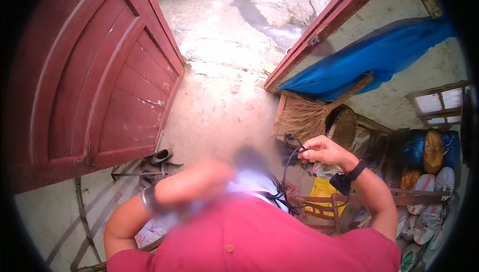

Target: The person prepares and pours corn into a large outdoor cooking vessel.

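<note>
In front of my right shoulder, my right hand is closed, its thumb and fingers pinching a thin black cable. The cable bends down in a loop toward my waist, where more black strands lie against pale blue-white cloth. A dark wristband circles that wrist, with a small black case beside it. My left hand is raised before my chest. Motion blurs its fingers, and whether it holds anything cannot be made out. A metallic band sits on the left wrist.
A red wooden door stands open at left, before a concrete floor. At right are a straw broom, a woven basket, a blue tarp, a wooden frame, a yellow bag and stacked sacks. Dark boots stand near the door.
</note>
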`<state>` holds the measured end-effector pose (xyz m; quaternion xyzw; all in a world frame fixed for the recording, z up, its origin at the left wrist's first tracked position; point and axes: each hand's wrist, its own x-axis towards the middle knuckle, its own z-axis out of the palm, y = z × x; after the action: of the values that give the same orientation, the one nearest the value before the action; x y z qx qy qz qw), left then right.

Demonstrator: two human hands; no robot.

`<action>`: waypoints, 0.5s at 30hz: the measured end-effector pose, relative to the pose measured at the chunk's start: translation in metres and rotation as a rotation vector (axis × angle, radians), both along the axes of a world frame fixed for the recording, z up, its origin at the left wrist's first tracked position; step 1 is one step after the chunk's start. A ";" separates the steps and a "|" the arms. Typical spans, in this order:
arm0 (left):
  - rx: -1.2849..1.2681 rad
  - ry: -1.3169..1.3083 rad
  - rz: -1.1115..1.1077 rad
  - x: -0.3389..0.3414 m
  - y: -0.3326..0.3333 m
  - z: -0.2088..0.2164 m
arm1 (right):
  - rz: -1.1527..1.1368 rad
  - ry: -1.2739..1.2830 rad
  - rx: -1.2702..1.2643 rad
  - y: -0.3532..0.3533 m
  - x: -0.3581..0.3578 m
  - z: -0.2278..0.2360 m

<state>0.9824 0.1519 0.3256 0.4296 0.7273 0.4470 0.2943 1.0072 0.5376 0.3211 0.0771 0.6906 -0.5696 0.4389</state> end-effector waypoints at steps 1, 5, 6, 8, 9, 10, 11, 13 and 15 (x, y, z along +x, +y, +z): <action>-0.027 -0.002 -0.022 -0.005 -0.004 -0.002 | -0.049 -0.001 -0.014 -0.006 -0.004 -0.004; -0.025 -0.039 0.104 -0.027 -0.029 0.005 | -0.047 0.049 -0.114 -0.024 -0.032 -0.040; -0.115 -0.081 0.113 -0.031 -0.033 0.011 | 0.007 0.033 -0.135 -0.029 -0.044 -0.042; -0.139 -0.139 0.183 -0.037 -0.038 0.022 | 0.079 0.026 -0.158 -0.043 -0.062 -0.046; -0.161 -0.198 0.252 -0.040 -0.038 0.026 | 0.078 0.027 -0.154 -0.046 -0.069 -0.048; -0.197 -0.253 0.328 -0.042 -0.038 0.030 | 0.101 0.016 -0.193 -0.049 -0.078 -0.050; -0.196 -0.249 0.335 -0.044 -0.035 0.028 | 0.125 0.005 -0.232 -0.048 -0.085 -0.053; -0.138 -0.245 0.525 -0.051 -0.028 0.019 | 0.136 0.046 -0.205 -0.040 -0.092 -0.064; -0.120 -0.244 0.610 -0.055 -0.020 0.015 | 0.197 0.137 -0.125 -0.027 -0.107 -0.072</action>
<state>0.9272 0.1317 0.3405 0.1172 0.8069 0.5191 0.2564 0.9004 0.5102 0.2496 -0.0575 0.6863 -0.5697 0.4484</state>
